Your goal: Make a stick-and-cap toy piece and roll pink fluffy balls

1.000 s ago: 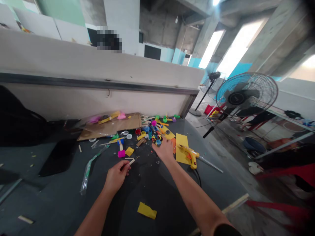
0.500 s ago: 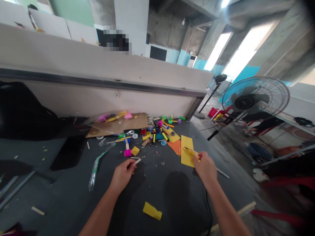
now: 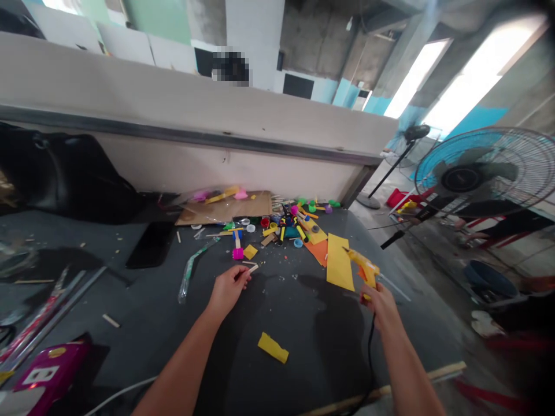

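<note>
My left hand (image 3: pixel 228 292) pinches a short wooden stick (image 3: pixel 250 268) between its fingers, above the dark grey table top (image 3: pixel 277 300). My right hand (image 3: pixel 379 306) is shut around the grip of a yellow hot glue gun (image 3: pixel 363 267), whose black cord (image 3: pixel 370 352) hangs down to the table. Just left of the gun lies a yellow paper sheet (image 3: pixel 339 263), partly over an orange paper sheet (image 3: pixel 316 254). A heap of small colourful craft pieces (image 3: pixel 286 228) lies beyond both hands.
A cardboard sheet (image 3: pixel 223 208) lies behind the heap, against a low wall (image 3: pixel 195 167). A yellow paper scrap (image 3: pixel 272 348) lies near the front. Metal rods (image 3: pixel 52 306) and a magenta object (image 3: pixel 50 370) are at left. A standing fan (image 3: pixel 481 167) is at right, beyond the table edge.
My right hand has closed on the glue gun and lifted it from the table. My left hand has barely moved, and the view has swung slightly left.
</note>
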Motion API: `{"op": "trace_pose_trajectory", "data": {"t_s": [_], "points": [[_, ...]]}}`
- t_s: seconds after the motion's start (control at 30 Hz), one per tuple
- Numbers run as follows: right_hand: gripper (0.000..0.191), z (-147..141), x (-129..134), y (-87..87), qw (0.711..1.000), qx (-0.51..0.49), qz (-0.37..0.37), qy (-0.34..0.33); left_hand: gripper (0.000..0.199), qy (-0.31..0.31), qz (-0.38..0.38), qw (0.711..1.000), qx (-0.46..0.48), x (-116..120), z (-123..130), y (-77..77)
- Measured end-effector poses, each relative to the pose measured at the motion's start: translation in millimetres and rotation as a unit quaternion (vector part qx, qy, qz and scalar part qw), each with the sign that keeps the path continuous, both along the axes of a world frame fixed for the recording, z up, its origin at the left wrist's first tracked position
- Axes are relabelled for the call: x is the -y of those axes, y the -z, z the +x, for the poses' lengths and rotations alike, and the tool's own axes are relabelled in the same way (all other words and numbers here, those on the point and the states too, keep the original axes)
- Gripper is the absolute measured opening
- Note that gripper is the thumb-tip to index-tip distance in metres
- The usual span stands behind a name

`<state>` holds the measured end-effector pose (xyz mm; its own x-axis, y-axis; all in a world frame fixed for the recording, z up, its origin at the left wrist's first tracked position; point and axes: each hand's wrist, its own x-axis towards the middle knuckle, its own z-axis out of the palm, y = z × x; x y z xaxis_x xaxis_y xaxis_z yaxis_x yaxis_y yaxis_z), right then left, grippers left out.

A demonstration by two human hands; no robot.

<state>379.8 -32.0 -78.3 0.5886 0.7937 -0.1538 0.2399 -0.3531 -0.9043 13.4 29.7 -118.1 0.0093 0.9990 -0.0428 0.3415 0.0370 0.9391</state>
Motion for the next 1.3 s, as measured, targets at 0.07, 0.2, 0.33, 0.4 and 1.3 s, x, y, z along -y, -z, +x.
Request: {"op": "trace_pose_trajectory", "data": {"t_s": [0.07,0.2,0.33,0.4,1.3], "points": [[0.03,-13,10,-12.5,0.996,-0.079,0.042,-0.021,0.023,-0.001,0.0,1.0,0.008,-1,3,-1.2],[0.023,-52,3,-38.7,0.861,-0.474,0.108,-0.148,0.023,0.008,-0.011,1.0,0.025,-2,15,-9.2],[0.024,-104,-39,-42.6,0.846,-0.502,0.097,-0.153,0.02,0.007,-0.01,0.999,0.033,-2,29,-28.9],[0.026,-133,-57,-34.8,0.866,-0.47,0.096,-0.139,0.02,-0.009,-0.01,0.999,0.046,0,34,-39.9],[0.017,-190,-61,17.7,0.922,-0.356,0.103,-0.115,0.024,-0.007,-0.157,0.97,0.187,6,44,-26.4]]}}
